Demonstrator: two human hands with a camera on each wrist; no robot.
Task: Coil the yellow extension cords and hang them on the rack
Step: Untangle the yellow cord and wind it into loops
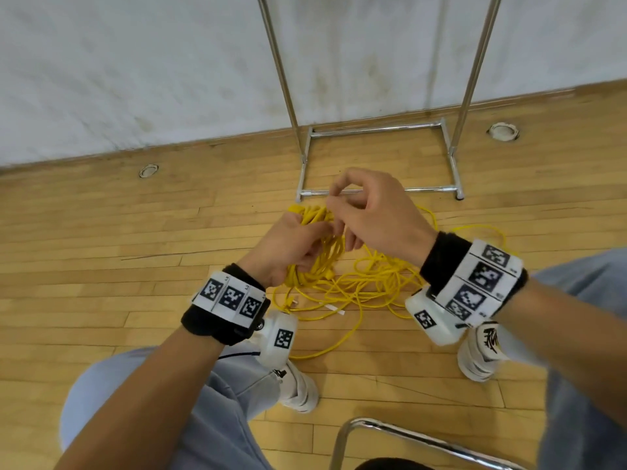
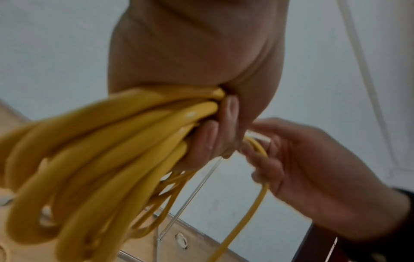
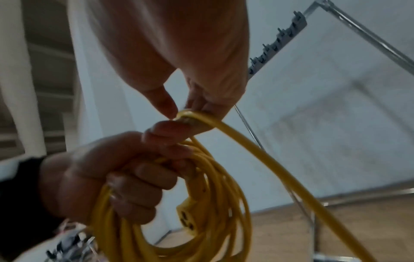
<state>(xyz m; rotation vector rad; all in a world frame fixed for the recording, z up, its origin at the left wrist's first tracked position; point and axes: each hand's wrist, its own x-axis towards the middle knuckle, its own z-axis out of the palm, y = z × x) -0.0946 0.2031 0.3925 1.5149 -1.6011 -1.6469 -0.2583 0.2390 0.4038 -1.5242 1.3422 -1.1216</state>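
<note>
My left hand (image 1: 291, 245) grips the coil (image 3: 201, 203), my right hand (image 1: 373, 212) pinches the cord (image 3: 257, 150) just above it, loose cord trailing down-right to the floor (image 1: 101, 266), rack (image 1: 373, 130) beyond.

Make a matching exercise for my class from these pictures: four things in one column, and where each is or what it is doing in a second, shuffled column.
1. left hand
2. right hand
3. loose cord
4. rack

a. stands by the wall
b. pinches a single strand
c. grips the coiled loops
d. lies tangled on the floor

Pairs: 1-c, 2-b, 3-d, 4-a
</note>
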